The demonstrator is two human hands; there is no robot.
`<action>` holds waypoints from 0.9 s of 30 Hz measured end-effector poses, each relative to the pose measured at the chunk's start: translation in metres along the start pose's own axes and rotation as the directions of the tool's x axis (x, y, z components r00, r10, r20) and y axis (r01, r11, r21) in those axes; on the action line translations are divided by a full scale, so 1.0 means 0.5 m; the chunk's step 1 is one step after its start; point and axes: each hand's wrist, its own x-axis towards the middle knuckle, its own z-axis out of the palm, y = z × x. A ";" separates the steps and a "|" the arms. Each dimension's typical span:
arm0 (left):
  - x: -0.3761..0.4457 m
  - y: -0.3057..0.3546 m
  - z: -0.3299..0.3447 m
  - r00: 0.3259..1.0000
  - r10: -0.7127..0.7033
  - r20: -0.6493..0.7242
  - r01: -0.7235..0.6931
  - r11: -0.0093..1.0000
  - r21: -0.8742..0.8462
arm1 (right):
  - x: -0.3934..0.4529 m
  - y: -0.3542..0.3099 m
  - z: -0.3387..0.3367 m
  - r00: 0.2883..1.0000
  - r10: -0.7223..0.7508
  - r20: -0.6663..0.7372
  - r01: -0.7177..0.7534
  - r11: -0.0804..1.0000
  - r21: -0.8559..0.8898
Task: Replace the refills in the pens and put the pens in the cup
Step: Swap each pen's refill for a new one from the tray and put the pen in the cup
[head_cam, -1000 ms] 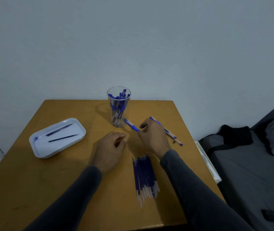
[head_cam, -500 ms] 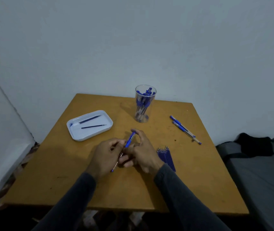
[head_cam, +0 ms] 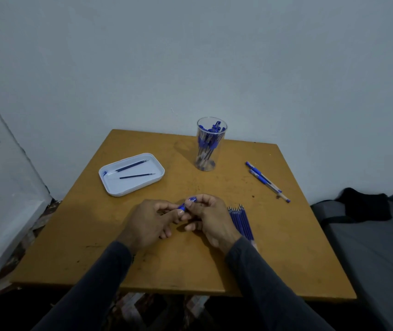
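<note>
Both hands pinch one blue pen over a worn wooden table.

The left hand [head_cam: 151, 219] and right hand [head_cam: 211, 217] curl their fingertips round the pen [head_cam: 187, 203], holding it above the table [head_cam: 71, 235] between them. A clear round cup [head_cam: 208, 144] of pens stands behind; a row of thin refills [head_cam: 242, 220] lies beside the right wrist, two pens [head_cam: 267, 181] further right, and a white rounded tray [head_cam: 131, 174] holds two refills.

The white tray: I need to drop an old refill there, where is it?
In the head view the white tray sits on the table's left side, left of the clear cup and beyond the left hand.
</note>
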 end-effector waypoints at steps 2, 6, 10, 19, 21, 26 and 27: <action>0.000 -0.004 0.002 1.000 -0.005 0.004 0.005 1.000 -0.005 | -0.001 0.002 0.001 1.000 -0.011 -0.001 0.011 1.000 0.009; -0.002 -0.013 0.005 1.000 -0.010 -0.017 0.010 1.000 0.008 | -0.004 0.006 0.001 1.000 -0.030 -0.002 0.030 0.999 -0.021; -0.003 -0.017 0.001 1.000 -0.018 -0.015 0.018 1.000 0.005 | -0.008 0.008 0.001 0.998 -0.058 0.017 0.059 0.996 -0.062; -0.005 -0.020 -0.002 1.000 0.026 -0.004 -0.026 1.000 -0.011 | -0.005 0.009 -0.005 0.995 -0.095 -0.018 0.095 0.995 0.000; -0.010 -0.024 0.003 0.999 0.031 -0.035 -0.031 1.000 -0.005 | -0.004 0.012 -0.001 0.992 -0.120 -0.029 0.119 0.993 -0.019; -0.017 -0.023 0.013 0.994 0.066 -0.082 -0.064 0.998 0.017 | -0.006 0.009 0.012 0.977 -0.136 -0.165 0.120 0.987 -0.104; -0.018 -0.021 0.013 0.993 0.071 -0.090 -0.070 0.997 0.012 | -0.004 0.006 0.010 0.964 -0.145 -0.223 0.113 0.982 -0.148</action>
